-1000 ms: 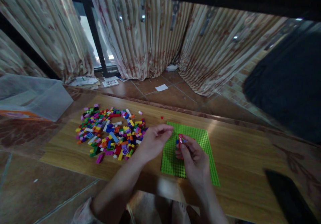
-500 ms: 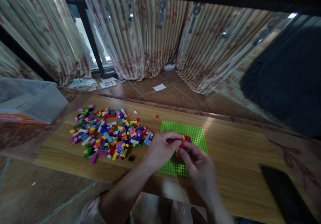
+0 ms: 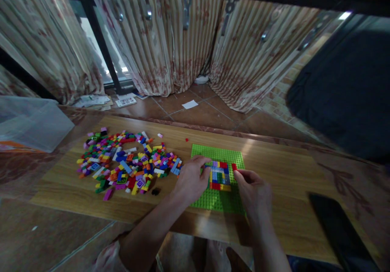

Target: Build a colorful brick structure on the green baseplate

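Observation:
A green baseplate [image 3: 219, 151] bears a low, many-coloured brick build [image 3: 219, 176] with blue, red, yellow and white parts. To the right of the build, my right hand [image 3: 255, 190] pinches a small red brick [image 3: 234, 166] between thumb and fingers, over the plate's right side. My left hand [image 3: 193, 178] is at the build's left edge, fingers curved and thumb apart, with nothing visible between them. Its fingertips are close to the build, and whether they touch it I cannot tell.
A large pile of loose bricks [image 3: 122, 166] covers the left part of the wooden table [image 3: 283, 174]. A clear plastic bin [image 3: 36, 121] stands at the far left. A dark flat object [image 3: 338, 223] lies at the right, and a lone red brick [image 3: 187, 140] lies behind the pile.
My hands have moved apart. The right one has gone right with the red brick, while the left stays by the build, which now shows between them. The view has shifted slightly.

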Motion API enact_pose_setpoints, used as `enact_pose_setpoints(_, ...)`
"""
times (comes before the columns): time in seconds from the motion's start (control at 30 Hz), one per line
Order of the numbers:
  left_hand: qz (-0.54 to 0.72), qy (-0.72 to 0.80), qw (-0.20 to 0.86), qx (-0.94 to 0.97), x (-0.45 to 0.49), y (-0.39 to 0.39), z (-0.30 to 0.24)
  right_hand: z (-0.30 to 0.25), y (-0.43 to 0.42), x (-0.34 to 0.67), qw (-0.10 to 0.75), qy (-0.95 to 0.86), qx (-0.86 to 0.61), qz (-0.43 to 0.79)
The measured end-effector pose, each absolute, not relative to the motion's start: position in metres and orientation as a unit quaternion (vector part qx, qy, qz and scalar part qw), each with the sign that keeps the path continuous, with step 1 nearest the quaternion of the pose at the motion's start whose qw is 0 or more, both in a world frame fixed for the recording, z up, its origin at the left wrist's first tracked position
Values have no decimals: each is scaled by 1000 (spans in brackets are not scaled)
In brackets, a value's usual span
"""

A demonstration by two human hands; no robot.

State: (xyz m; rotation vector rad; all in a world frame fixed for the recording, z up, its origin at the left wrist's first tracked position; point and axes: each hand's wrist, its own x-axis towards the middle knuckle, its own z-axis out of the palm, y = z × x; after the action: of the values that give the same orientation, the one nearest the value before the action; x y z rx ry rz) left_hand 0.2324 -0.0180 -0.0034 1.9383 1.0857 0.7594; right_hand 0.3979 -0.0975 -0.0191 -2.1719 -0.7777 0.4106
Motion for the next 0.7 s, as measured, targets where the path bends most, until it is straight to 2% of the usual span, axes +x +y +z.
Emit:
enact_pose_setpoints(0.17,285,419,363,782,232,-19,-6,-19,-93,388,369,-322,-860,143)
enact_pose_setpoints(0.7,237,425,336,806,229,-20,-9,-20,-90,384,401,-361,-832,126)
